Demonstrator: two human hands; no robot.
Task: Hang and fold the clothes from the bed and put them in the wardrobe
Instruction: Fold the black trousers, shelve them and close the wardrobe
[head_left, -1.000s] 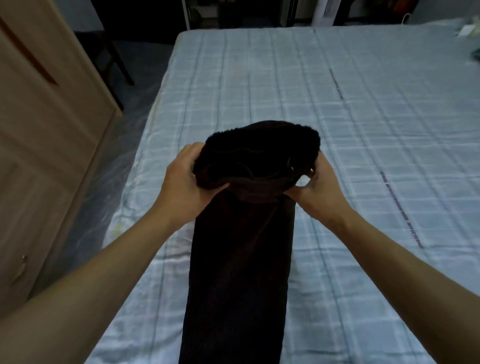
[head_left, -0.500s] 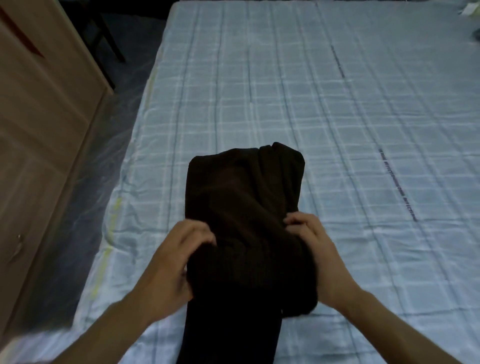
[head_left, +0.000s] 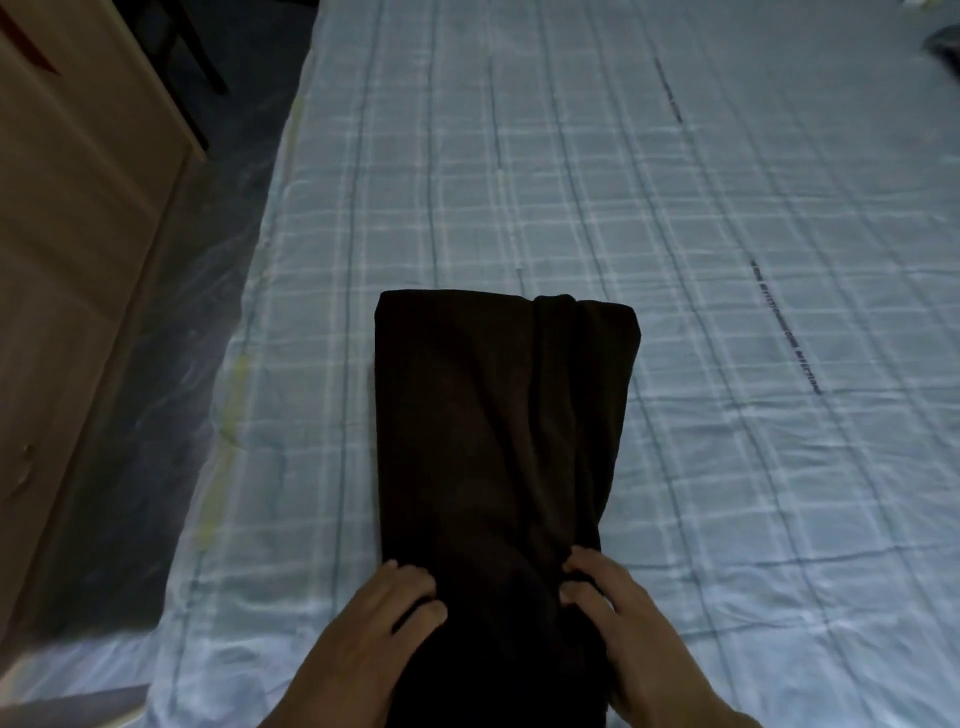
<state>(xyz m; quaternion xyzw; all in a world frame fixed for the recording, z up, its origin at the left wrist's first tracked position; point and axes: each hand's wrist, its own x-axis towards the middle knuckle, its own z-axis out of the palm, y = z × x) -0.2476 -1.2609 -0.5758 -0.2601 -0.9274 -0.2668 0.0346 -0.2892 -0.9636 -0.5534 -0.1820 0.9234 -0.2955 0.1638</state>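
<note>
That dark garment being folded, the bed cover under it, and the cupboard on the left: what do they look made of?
Dark garment: thick, matte fabric, possibly ribbed knit or corduroy; it lies in soft, bulky folds, but the light is too dim to tell the weave. Bed sheet: thin woven cloth, pale blue check, lightly creased. Wardrobe: light wood or wood-look board, smooth and matte.

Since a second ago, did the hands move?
Yes. The left hand and right hand slid toward the person, down the dark garment on the bed.
</note>
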